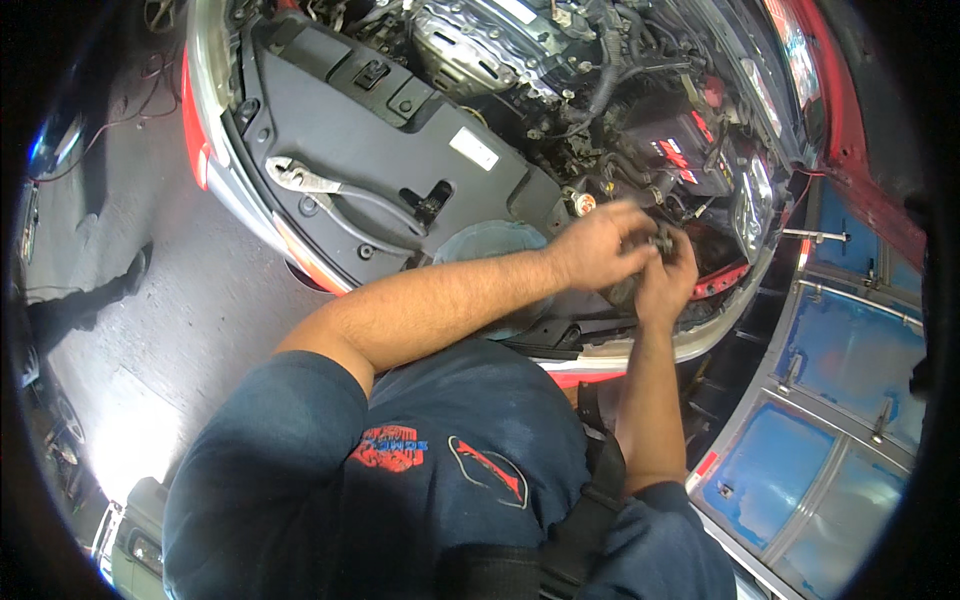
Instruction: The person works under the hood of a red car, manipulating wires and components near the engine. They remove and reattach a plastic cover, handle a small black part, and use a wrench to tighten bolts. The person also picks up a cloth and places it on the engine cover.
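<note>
In the head view my left hand (610, 243) and my right hand (665, 280) meet at the front of a car's engine bay. Fingers of both are curled round a small dark part (660, 243), mostly hidden by them, whose kind I cannot make out. A round silver cap (584, 203) is just left of my hands, and a black battery (670, 150) is beyond them. A pale blue-grey round container or cover (480, 245) lies behind my left forearm. Large pliers (300, 177) lie on the grey plastic cover (340, 130).
The car's red front edge (195, 150) curves round the bay, with engine parts (470, 50) at the back. At right are a red panel (850, 130) and blue metal cabinets (760, 480). Red cables (115, 120) trail over the grey floor (110, 330) at left.
</note>
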The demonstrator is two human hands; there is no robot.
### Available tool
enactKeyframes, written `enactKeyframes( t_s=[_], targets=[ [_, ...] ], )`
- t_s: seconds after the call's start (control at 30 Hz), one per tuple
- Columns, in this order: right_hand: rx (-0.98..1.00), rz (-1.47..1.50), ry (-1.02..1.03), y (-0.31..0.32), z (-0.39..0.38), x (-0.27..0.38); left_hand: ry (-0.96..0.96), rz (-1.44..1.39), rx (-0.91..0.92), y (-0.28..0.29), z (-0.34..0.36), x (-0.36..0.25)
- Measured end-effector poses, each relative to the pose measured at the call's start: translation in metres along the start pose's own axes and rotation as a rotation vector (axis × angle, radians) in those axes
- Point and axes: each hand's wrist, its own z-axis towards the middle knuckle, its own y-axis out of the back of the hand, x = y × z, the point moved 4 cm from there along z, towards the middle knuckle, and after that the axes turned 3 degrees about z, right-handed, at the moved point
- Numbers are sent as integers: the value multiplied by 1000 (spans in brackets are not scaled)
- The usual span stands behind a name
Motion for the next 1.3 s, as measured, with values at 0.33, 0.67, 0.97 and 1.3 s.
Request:
enactKeyframes(
  t_s=[0.33, 0.67, 0.97, 1.3],
  targets=[
    [-117, 100, -109, 23, -67, 49, 170, -41, 109, 24, -82, -19],
    [-55, 315, -568, 19, -82, 25, 455, -16, 163, 40, -121, -12],
    [438, 154, -331, -5, -129, 14, 395, -87, 404, 4, -157, -21],
    [438, 580, -402, 51, -143, 0, 679, -152, 408, -22, -150, -51]
  ],
)
